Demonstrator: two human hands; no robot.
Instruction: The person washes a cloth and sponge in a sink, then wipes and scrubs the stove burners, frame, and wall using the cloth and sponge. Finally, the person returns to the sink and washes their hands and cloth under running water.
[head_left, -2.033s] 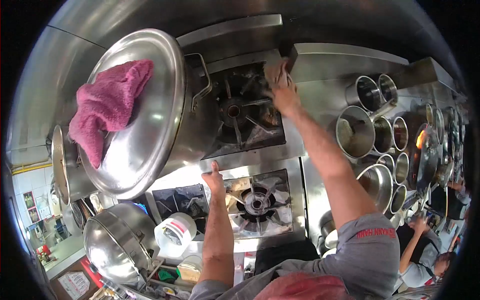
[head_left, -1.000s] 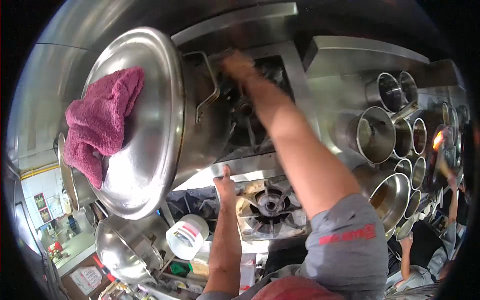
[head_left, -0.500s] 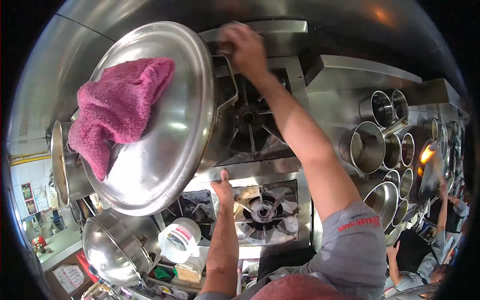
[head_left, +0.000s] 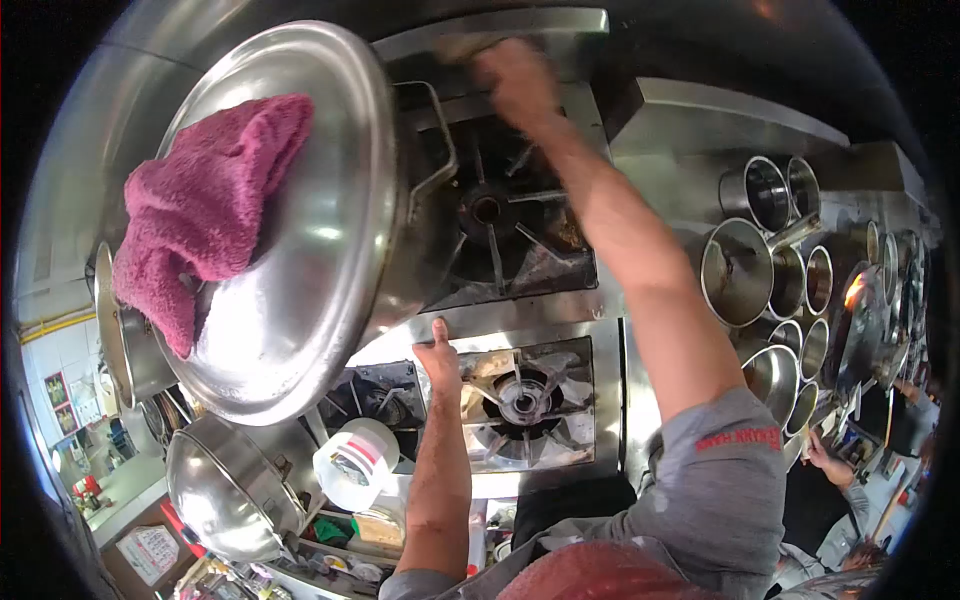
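My right hand [head_left: 517, 82] is high up by the steel back ledge [head_left: 500, 35] behind the rear burner [head_left: 486, 208]. Its fingers are closed, smeared by motion, around a small brownish thing I cannot make out. Lower down, my left hand [head_left: 437, 358] leans on the steel strip [head_left: 520, 318] between the rear and front burners. Its thumb is stretched out, and its other fingers are partly hidden. Left of both hands stands a big pot [head_left: 405, 250] under a wide steel lid [head_left: 300, 300]. A crumpled pink towel [head_left: 215, 200] lies on that lid.
A front burner [head_left: 525, 397] sits below my left hand. At lower left are a white tub [head_left: 357, 465] and a large steel bowl [head_left: 225, 490]. Several pots, one a saucepan [head_left: 738, 272], are at right. Beyond, a co-worker's hand [head_left: 828, 460] shows near a flame [head_left: 855, 290].
My right hand has shifted slightly along the back ledge, the brownish thing still in it. My left hand stays on the steel strip. The whole view has tilted a little.
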